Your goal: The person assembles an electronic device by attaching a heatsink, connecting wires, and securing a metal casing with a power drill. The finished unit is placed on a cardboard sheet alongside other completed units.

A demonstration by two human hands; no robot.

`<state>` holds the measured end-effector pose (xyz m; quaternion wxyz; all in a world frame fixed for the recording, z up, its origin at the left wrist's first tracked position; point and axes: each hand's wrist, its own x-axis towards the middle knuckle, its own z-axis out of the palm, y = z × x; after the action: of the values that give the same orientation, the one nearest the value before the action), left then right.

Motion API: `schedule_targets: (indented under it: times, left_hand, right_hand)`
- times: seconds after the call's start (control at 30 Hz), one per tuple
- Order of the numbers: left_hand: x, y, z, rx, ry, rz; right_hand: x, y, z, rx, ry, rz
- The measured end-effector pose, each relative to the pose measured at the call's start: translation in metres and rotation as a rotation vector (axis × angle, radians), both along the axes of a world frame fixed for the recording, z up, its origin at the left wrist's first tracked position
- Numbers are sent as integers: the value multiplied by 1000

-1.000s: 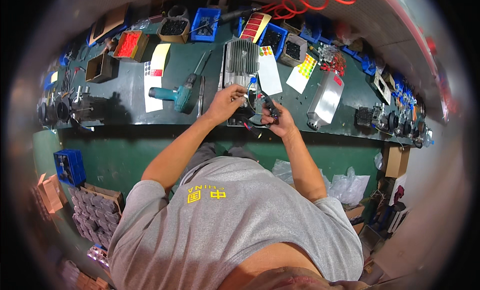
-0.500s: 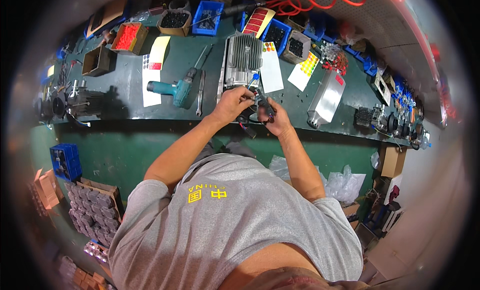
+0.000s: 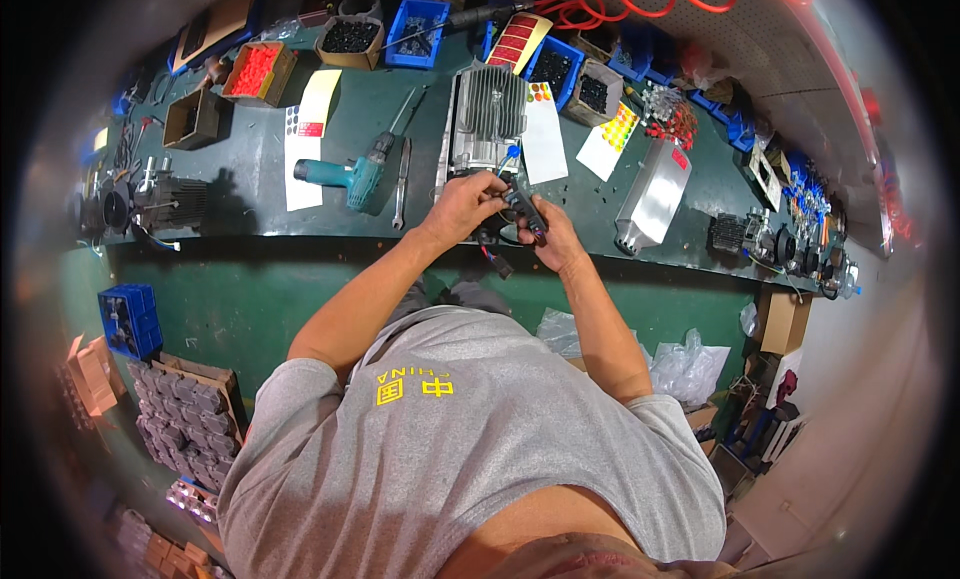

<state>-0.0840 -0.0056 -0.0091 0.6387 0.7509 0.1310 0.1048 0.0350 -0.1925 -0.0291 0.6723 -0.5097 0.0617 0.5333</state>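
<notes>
A finned grey metal unit (image 3: pixel 490 104) stands on the bench in front of me, with a wire and a blue round piece (image 3: pixel 513 152) at its near end. A small black oblong part (image 3: pixel 525 207), perhaps a connector block, lies slanted between my hands. My right hand (image 3: pixel 560 239) grips its lower right end between thumb and fingers. At its upper left, my left hand (image 3: pixel 466 207) is closed in a pinch; what sits between those fingertips is hidden. Below the hands hangs a dark plug (image 3: pixel 500 267) on coloured wires.
Left of the unit lie a wrench (image 3: pixel 402 184) and a teal power drill (image 3: pixel 350 179). A smooth silver metal case (image 3: pixel 655 194) rests to the right. Sticker sheets (image 3: pixel 608 144) and boxes of small parts, including a blue bin (image 3: pixel 416 34), line the back. Another finned unit (image 3: pixel 175 201) stands far left.
The right hand's thumb and fingers have shifted slightly down along the black part, baring more of its face. My left hand stays nearly where it was.
</notes>
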Motion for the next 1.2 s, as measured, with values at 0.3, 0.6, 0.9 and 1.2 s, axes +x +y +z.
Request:
schedule_targets:
  times: [0.3,0.6,0.9,1.2]
  left_hand:
    - [-26,4,11,-301,306,-36]
    - [-51,3,33,-465,456,17]
    - [-55,0,9,-468,239,27]
    - [-25,17,29,-417,333,-64]
  right_hand:
    - [-9,0,17,-174,-612,200]
    - [-27,5,61,-200,-1157,377]
    - [-24,6,64,-158,-1360,412]
    - [8,23,80,-99,-1159,572]
